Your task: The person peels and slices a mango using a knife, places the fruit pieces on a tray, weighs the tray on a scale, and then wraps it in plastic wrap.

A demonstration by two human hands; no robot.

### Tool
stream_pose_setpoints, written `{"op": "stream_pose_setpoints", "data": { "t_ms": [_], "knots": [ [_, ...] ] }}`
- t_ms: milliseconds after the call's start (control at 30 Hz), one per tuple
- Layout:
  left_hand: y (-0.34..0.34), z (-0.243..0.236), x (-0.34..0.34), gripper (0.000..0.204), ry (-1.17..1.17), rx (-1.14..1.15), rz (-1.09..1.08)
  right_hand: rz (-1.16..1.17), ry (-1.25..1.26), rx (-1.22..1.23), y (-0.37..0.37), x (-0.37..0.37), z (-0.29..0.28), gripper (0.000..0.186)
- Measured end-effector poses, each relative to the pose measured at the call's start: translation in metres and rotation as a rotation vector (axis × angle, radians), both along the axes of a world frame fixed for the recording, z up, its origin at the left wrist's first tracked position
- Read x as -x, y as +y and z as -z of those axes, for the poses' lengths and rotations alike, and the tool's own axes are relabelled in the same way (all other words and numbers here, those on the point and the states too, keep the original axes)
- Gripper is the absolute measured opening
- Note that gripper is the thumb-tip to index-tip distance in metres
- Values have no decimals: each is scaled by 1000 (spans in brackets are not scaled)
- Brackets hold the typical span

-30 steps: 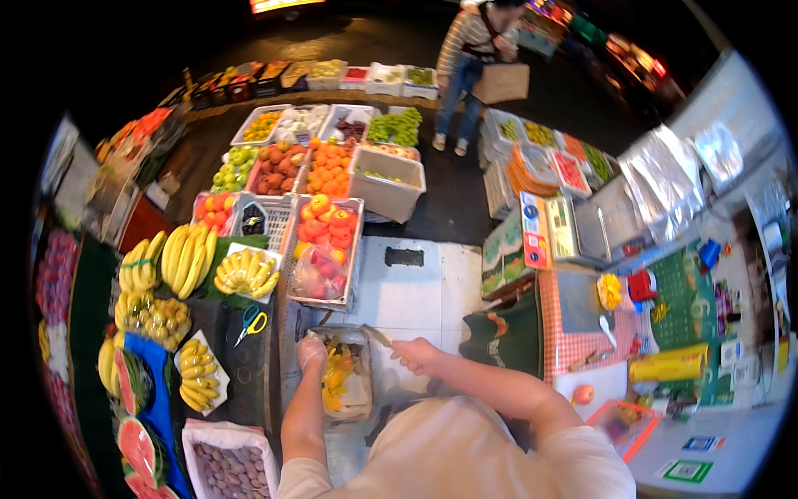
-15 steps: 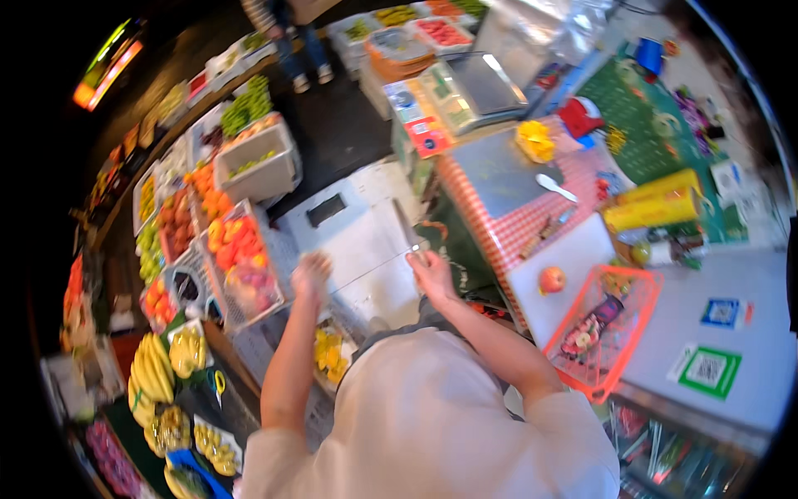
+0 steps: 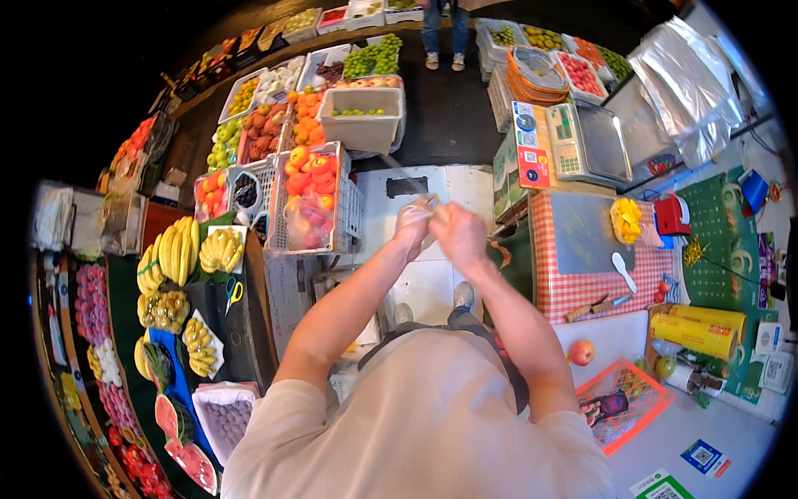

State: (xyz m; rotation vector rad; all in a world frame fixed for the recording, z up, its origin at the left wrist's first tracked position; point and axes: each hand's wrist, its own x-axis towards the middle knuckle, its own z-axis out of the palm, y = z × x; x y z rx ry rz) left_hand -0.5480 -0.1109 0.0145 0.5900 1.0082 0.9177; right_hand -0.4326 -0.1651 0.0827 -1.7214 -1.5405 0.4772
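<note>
My two hands meet in front of my body, above the pale floor, both closed. My right hand (image 3: 458, 230) grips the end of a long thin knife-like tool (image 3: 402, 170), which points up and to the left and is smeared by motion. Right beside it, my left hand (image 3: 410, 227) is closed too, its fingers near the base of that tool. Something small and pale shows between the hands, too blurred to name. To their left stands a white crate of red-orange fruit (image 3: 342, 226), partly under clear plastic.
On the right, a checked cloth (image 3: 544, 249) carries a dark board (image 3: 580, 254), a bowl of cut yellow fruit (image 3: 626, 220) and a white spoon (image 3: 623, 272). Behind it stands a scale (image 3: 603, 143). Bananas (image 3: 179, 252) and scissors (image 3: 234, 291) lie left. A person (image 3: 445, 33) stands beyond.
My hands were apart and have come together in the middle. The tool in my right hand has swung to point up-left. The view has turned left, showing more fruit there.
</note>
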Motion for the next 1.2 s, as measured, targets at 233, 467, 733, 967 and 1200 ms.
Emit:
{"op": "stream_pose_setpoints", "data": {
  "t_ms": [233,467,733,967,1200],
  "knots": [
    [-10,-74,68,37,-163,-31,379,13,-115,208,56,-8,1,18],
    [-20,-80,161,21,930,-804,-175,-217,-350,234,56,23,-27,17],
    [-78,-44,196,30,1107,-634,-62,-455,-251,266,42,139,-49,17],
    [-111,14,245,20,802,-290,-441,-650,-212,387,14,233,-27,25],
    [-167,123,360,39,1216,-42,-498,-577,-247,203,-27,246,16,25]
  ]
}}
